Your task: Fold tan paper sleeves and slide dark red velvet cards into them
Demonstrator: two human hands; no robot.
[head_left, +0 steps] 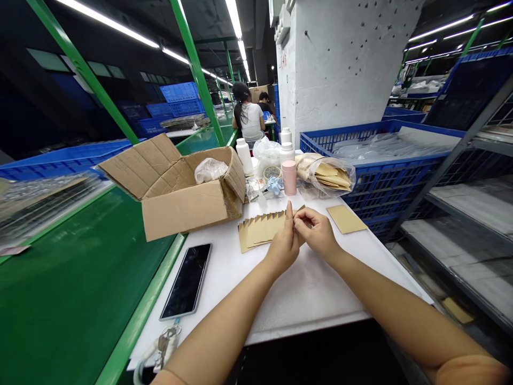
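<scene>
From the head view, the right hand [316, 231] pinches a slim kraft card [300, 210] slanting away to the far right (only its tip shows), the left hand [284, 247] closed against it, index raised (its hold unclear). Fanned kraft cards [258, 230] lie just left, nearer the left hand.

Bright overhead strip lights [108, 24], warped edges

The white-topped workbench [316, 305] is carrying a black smartphone [186, 280], an open cardboard box [184, 208], a fanned row of kraft paper cards [258, 230], 1 loose kraft card [347, 219], and a pink cylindrical container [289, 177].
</scene>
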